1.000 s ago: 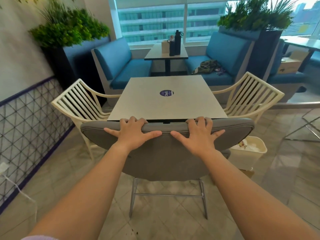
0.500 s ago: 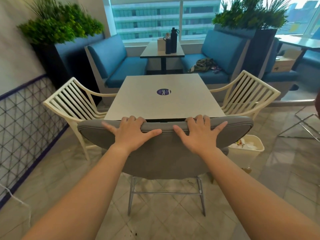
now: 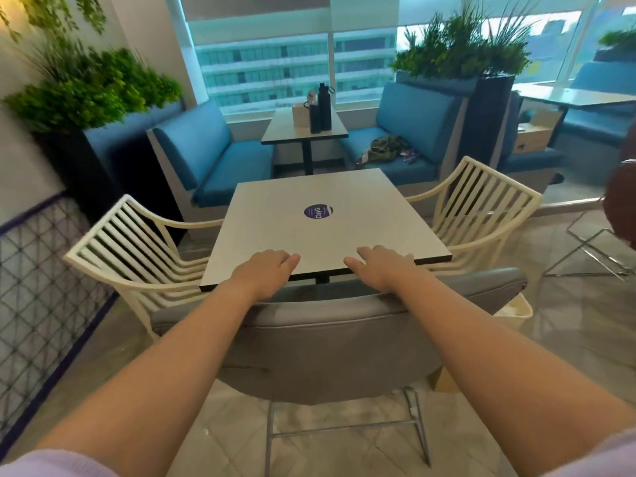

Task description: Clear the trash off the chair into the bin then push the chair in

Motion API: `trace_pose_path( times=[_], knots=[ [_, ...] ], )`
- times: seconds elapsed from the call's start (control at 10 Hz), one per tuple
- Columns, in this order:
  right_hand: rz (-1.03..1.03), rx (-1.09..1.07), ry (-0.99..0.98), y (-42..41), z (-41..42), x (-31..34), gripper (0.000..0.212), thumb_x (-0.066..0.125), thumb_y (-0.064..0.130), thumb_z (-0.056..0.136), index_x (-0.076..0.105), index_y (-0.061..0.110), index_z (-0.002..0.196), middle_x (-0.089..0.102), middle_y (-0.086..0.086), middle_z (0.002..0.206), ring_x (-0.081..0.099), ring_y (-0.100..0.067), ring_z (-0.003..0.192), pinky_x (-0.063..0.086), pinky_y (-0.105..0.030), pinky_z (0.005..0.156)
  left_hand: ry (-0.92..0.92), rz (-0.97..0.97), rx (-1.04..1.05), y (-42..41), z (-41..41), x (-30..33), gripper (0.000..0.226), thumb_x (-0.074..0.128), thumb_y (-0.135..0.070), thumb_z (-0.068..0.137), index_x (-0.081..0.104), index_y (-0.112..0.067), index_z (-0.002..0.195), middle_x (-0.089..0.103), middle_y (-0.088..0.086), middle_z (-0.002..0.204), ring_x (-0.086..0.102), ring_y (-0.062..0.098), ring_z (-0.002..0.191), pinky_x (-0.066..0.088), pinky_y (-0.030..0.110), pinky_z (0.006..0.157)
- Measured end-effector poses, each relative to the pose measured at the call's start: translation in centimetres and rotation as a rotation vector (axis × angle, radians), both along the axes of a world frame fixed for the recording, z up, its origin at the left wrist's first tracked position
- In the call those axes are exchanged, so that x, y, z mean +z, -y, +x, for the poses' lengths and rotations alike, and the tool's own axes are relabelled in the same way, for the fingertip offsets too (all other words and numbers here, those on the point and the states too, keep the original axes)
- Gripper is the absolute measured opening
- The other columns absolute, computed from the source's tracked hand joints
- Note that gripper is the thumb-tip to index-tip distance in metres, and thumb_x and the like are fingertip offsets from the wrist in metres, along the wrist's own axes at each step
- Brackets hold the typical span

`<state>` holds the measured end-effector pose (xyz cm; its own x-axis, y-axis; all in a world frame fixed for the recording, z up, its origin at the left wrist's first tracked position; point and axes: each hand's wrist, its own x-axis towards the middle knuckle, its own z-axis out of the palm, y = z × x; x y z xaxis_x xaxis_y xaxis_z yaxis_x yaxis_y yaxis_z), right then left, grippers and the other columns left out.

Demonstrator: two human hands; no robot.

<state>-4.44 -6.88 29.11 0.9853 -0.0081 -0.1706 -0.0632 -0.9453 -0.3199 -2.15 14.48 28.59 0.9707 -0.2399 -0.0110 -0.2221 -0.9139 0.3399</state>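
Observation:
The grey padded chair (image 3: 327,346) stands in front of me, its backrest close to the near edge of the white square table (image 3: 320,191); its seat is hidden behind the backrest. My left hand (image 3: 265,270) and my right hand (image 3: 382,266) reach past the top of the backrest, palms down over the table's near edge, fingers stretched forward and holding nothing. The cream bin (image 3: 514,309) peeks out at the chair's right, mostly hidden by the backrest. No trash shows on the chair.
Two cream slatted armchairs (image 3: 137,249) (image 3: 481,215) flank the table. Blue booth benches (image 3: 220,160) and a small table with dark bottles (image 3: 320,108) lie beyond. A wire fence (image 3: 38,287) runs along the left. Another metal-framed chair (image 3: 592,246) stands at the right.
Both hands have let go of the top of the backrest and moved forward over the table edge. The chair's backrest now sits closer to the table, and the view has moved in.

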Motion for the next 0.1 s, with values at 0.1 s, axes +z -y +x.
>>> trace_pose_path(
  times=[0.1],
  knots=[
    [-0.003, -0.018, 0.009, 0.09, 1.33, 0.52, 0.054, 0.024, 0.05, 0.098, 0.023, 0.023, 0.144, 0.033, -0.01, 0.148, 0.033, -0.033, 0.134, 0.011, -0.061, 0.111, 0.011, 0.023, 0.034, 0.09, 1.46, 0.2, 0.046, 0.024, -0.046, 0.098, 0.05, -0.021, 0.126, 0.053, 0.004, 0.13, 0.05, 0.022, 0.112, 0.039, 0.04, 0.099]
  ],
)
